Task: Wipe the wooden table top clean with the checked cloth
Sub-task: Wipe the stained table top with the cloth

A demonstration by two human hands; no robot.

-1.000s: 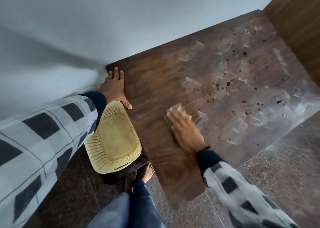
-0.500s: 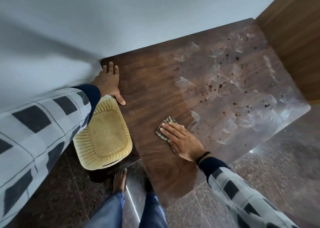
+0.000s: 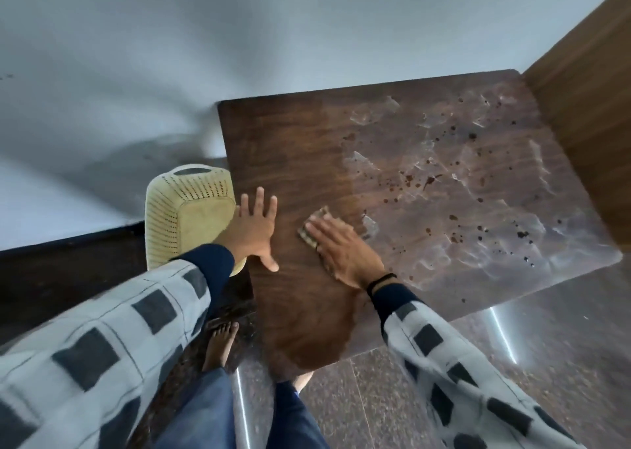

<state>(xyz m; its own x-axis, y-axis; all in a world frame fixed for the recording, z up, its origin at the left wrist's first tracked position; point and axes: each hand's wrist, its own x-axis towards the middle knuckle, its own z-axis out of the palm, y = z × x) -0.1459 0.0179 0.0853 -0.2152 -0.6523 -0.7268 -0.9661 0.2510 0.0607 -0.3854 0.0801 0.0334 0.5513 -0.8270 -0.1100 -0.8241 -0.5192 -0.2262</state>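
The wooden table top (image 3: 300, 148) fills the middle and right of the view. Its right half is wet and speckled with dark spots and streaks (image 3: 454, 189); the left half looks dry and dark. My right hand (image 3: 341, 249) lies flat with straight fingers on the folded checked cloth (image 3: 312, 228), pressing it onto the wood near the middle. Only the cloth's far edge shows past my fingertips. My left hand (image 3: 254, 232) rests flat with spread fingers on the table's left edge, beside the cloth hand.
A cream slotted plastic basket (image 3: 186, 216) stands upside down on a low dark stand left of the table. A wooden panel (image 3: 587, 107) rises along the table's right side. A pale wall runs behind. My bare feet are on the stone floor (image 3: 563, 363).
My left hand has slid from the table's far left corner down the left edge toward me. The right hand stays pressed on the cloth. The view has turned.
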